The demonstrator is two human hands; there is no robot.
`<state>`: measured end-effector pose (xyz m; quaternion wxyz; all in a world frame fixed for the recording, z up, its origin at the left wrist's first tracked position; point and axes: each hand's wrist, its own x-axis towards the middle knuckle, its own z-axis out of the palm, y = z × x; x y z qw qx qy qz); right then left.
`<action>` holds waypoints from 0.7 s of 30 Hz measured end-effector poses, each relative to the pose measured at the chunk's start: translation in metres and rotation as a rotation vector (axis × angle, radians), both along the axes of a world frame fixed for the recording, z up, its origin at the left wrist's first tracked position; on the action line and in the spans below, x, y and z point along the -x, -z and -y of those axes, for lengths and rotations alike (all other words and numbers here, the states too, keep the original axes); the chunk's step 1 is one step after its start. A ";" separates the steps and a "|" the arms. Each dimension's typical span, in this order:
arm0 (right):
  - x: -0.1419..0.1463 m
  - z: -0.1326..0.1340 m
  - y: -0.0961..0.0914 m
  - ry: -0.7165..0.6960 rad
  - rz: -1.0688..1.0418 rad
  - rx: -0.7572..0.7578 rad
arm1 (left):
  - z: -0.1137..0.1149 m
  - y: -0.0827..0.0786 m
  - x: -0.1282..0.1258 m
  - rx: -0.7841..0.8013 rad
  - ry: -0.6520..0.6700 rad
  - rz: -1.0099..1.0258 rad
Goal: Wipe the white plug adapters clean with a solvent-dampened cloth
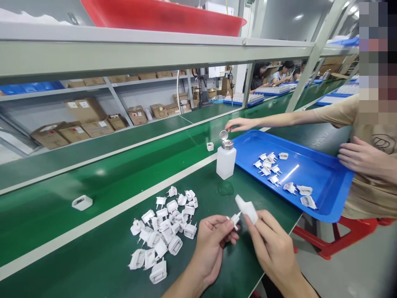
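My left hand [215,238] pinches a small white two-pin plug [235,218] between thumb and fingers, its pins pointing outward. Close beside it, my right hand [274,242] grips what looks like a folded white cloth [248,210], its narrow end sticking up to the left. The cloth is right next to the plug; whether they touch I cannot tell. A loose heap of similar white plugs [166,227] lies on the green table left of my hands. Beyond my hands stands a white square bottle [226,162] with a metal top, its lid flipped up.
At right is a blue tray [322,174] with several white plugs. A co-worker's hand [240,124] reaches over near the bottle; their other hand [356,153] is by the tray's right edge. White housings [82,203] rest on the green conveyor belt [124,165]. A shelf [155,51] crosses overhead.
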<state>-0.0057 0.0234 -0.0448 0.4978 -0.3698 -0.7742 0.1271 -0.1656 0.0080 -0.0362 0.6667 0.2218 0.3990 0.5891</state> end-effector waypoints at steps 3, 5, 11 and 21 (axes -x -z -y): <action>-0.002 0.002 0.004 -0.027 -0.021 -0.035 | 0.002 0.001 -0.001 0.006 -0.016 -0.030; -0.003 0.004 0.003 -0.145 -0.006 0.004 | 0.003 0.001 -0.001 0.000 -0.008 -0.019; 0.005 0.013 -0.001 -0.207 -0.307 0.478 | 0.004 0.000 -0.001 -0.003 0.031 0.021; 0.006 0.016 0.007 -0.131 -0.148 0.081 | 0.004 -0.002 0.000 -0.016 0.065 0.087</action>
